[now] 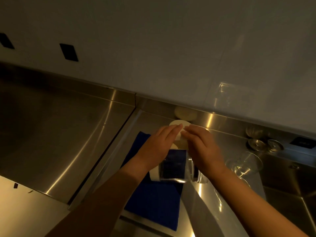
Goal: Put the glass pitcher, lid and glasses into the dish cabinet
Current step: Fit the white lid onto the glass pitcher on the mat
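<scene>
A clear glass pitcher (174,165) stands on a blue cloth (153,199) on the steel counter. A pale round lid (177,124) sits at its top. My left hand (156,145) and my right hand (201,147) both rest over the lid and the pitcher's mouth, fingertips meeting on the lid. To the right, several stemmed glasses stand upside down or lie near the sink: one large glass (244,164) close to my right wrist and two smaller ones (256,142) (275,146) behind it. The dish cabinet is not in view.
A steel counter (59,134) spreads to the left, with a seam running toward me. A sink basin (287,185) lies at the right. A white tiled wall (153,57) rises behind, with dark sockets (68,52). A black socket (302,142) sits at far right.
</scene>
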`<state>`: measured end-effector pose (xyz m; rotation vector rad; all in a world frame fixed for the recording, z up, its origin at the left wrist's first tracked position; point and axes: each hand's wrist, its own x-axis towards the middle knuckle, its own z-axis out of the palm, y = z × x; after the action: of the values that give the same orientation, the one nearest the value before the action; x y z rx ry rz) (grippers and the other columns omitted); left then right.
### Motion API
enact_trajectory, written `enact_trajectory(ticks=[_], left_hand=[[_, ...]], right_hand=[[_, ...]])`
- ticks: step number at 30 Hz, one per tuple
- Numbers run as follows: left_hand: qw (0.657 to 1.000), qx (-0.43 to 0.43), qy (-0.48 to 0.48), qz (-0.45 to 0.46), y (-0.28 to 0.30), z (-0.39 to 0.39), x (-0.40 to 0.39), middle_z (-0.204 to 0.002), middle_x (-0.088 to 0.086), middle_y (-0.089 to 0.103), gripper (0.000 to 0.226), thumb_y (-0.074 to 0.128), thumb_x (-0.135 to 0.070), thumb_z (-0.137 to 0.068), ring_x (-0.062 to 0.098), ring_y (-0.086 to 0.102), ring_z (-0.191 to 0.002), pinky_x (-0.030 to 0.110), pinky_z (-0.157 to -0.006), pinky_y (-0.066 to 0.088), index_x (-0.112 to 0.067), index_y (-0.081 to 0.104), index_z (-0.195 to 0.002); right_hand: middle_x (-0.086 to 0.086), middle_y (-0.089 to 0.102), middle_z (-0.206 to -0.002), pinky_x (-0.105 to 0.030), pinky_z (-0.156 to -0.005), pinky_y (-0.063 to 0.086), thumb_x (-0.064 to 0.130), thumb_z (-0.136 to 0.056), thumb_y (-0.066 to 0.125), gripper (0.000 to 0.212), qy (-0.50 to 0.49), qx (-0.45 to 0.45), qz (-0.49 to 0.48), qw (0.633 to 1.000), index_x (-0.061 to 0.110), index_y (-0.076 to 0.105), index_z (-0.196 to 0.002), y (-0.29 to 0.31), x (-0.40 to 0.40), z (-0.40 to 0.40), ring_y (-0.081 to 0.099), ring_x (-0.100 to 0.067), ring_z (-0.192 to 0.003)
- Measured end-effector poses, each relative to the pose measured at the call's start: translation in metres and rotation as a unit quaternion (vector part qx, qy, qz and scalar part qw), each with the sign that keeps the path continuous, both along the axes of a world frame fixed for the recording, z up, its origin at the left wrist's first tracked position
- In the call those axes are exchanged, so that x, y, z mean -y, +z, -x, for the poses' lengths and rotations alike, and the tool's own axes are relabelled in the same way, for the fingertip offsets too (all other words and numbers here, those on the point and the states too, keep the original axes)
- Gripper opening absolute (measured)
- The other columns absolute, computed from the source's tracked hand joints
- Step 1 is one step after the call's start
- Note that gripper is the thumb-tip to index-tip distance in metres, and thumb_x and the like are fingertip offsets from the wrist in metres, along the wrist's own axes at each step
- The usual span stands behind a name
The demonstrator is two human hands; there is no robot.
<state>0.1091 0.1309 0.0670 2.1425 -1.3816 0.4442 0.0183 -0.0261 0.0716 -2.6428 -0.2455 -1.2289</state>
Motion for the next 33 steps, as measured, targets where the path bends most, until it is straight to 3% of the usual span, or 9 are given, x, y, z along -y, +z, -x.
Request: enact_trajectory(ticks=[4, 7, 11, 13, 18, 20, 24, 29, 33], left_hand=[[0.997, 0.059, -0.008, -0.053, 0.011, -0.002, -0.009, -0.133, 0.010, 0.054, 0.065, 0.066, -0.010, -0.079, 0.019, 0.041, -0.123, 0.034, -0.105, 0.031, -0.008, 0.040, -0.139], [0.995, 0.085, -0.028, -0.049, 0.013, -0.005, -0.016, -0.133, 0.010, 0.055, 0.056, 0.060, -0.015, -0.082, 0.018, 0.041, -0.124, 0.035, -0.106, 0.028, -0.006, 0.046, -0.135], [0.999, 0.030, -0.023, -0.003, 0.015, -0.006, -0.017, -0.128, 0.010, 0.058, 0.039, 0.044, -0.018, -0.093, 0.015, 0.040, -0.122, 0.033, -0.106, 0.030, -0.009, 0.047, -0.131], [0.999, 0.015, -0.026, 0.012, 0.017, -0.004, -0.019, -0.125, 0.011, 0.059, 0.037, 0.038, -0.020, -0.094, 0.016, 0.044, -0.120, 0.032, -0.104, 0.033, -0.012, 0.044, -0.129], [0.999, 0.040, -0.023, -0.011, 0.019, -0.004, -0.031, -0.123, 0.013, 0.061, 0.040, 0.043, -0.019, -0.090, 0.025, 0.059, -0.112, 0.029, -0.099, 0.037, -0.006, 0.049, -0.127], [1.000, 0.029, 0.002, -0.009, 0.021, -0.003, -0.037, -0.116, 0.012, 0.064, 0.042, 0.049, -0.019, -0.086, 0.025, 0.062, -0.105, 0.027, -0.092, 0.039, -0.004, 0.053, -0.124], [0.996, -0.068, 0.053, 0.013, 0.015, -0.010, -0.046, -0.128, 0.009, 0.056, 0.040, 0.050, -0.018, -0.093, 0.022, 0.053, -0.116, 0.028, -0.097, 0.040, -0.010, 0.048, -0.133], [0.997, -0.067, 0.043, 0.013, 0.016, -0.017, -0.042, -0.131, 0.012, 0.053, 0.040, 0.050, -0.007, -0.095, 0.024, 0.050, -0.120, 0.026, -0.098, 0.034, -0.008, 0.047, -0.135], [1.000, 0.005, 0.014, 0.006, 0.022, -0.027, -0.038, -0.121, 0.017, 0.061, 0.041, 0.041, -0.012, -0.090, 0.032, 0.057, -0.112, 0.034, -0.097, 0.039, -0.003, 0.054, -0.127]], right_hand=[[-0.006, 0.046, -0.123, -0.027, -0.088, 0.042, 0.019, -0.085, 0.058, 0.034, 0.023, -0.015, 0.028, 0.999, 0.011, 0.049, -0.117, 0.008, 0.001, 0.003, 0.049, -0.025, -0.109], [-0.008, 0.049, -0.120, -0.025, -0.088, 0.040, 0.009, -0.080, 0.067, 0.040, 0.025, -0.008, 0.012, 1.000, 0.010, 0.049, -0.114, 0.009, -0.006, 0.002, 0.050, -0.025, -0.106], [-0.014, 0.050, -0.126, -0.021, -0.096, 0.036, -0.003, -0.075, 0.071, 0.055, 0.030, -0.048, -0.026, 0.998, 0.009, 0.045, -0.122, 0.004, -0.022, -0.007, 0.046, -0.023, -0.114], [-0.010, 0.042, -0.131, -0.025, -0.101, 0.035, 0.006, -0.081, 0.065, 0.050, 0.032, -0.057, -0.054, 0.996, 0.011, 0.042, -0.126, 0.002, -0.029, -0.009, 0.043, -0.022, -0.118], [-0.007, 0.039, -0.126, -0.034, -0.093, 0.042, 0.039, -0.100, 0.033, 0.035, 0.053, -0.027, -0.032, 0.998, 0.011, 0.043, -0.118, 0.003, -0.036, -0.010, 0.043, -0.025, -0.112], [-0.008, 0.039, -0.125, -0.041, -0.090, 0.045, 0.028, -0.096, 0.042, 0.027, 0.047, -0.028, -0.013, 0.998, 0.011, 0.043, -0.117, -0.001, -0.034, -0.012, 0.043, -0.027, -0.111], [-0.008, 0.037, -0.127, -0.044, -0.090, 0.044, 0.009, -0.068, 0.074, 0.061, 0.014, -0.046, -0.009, 0.999, 0.011, 0.041, -0.119, -0.001, -0.027, -0.010, 0.039, -0.027, -0.113], [-0.008, 0.038, -0.128, -0.045, -0.088, 0.046, 0.028, -0.081, 0.048, 0.045, 0.013, -0.044, 0.023, 0.999, 0.009, 0.044, -0.121, 0.012, -0.027, -0.008, 0.041, -0.027, -0.113], [-0.012, 0.035, -0.137, -0.044, -0.100, 0.038, 0.025, -0.077, 0.067, 0.058, 0.027, -0.088, 0.105, 0.990, 0.004, 0.049, -0.128, 0.008, -0.021, -0.010, 0.038, -0.030, -0.124]])
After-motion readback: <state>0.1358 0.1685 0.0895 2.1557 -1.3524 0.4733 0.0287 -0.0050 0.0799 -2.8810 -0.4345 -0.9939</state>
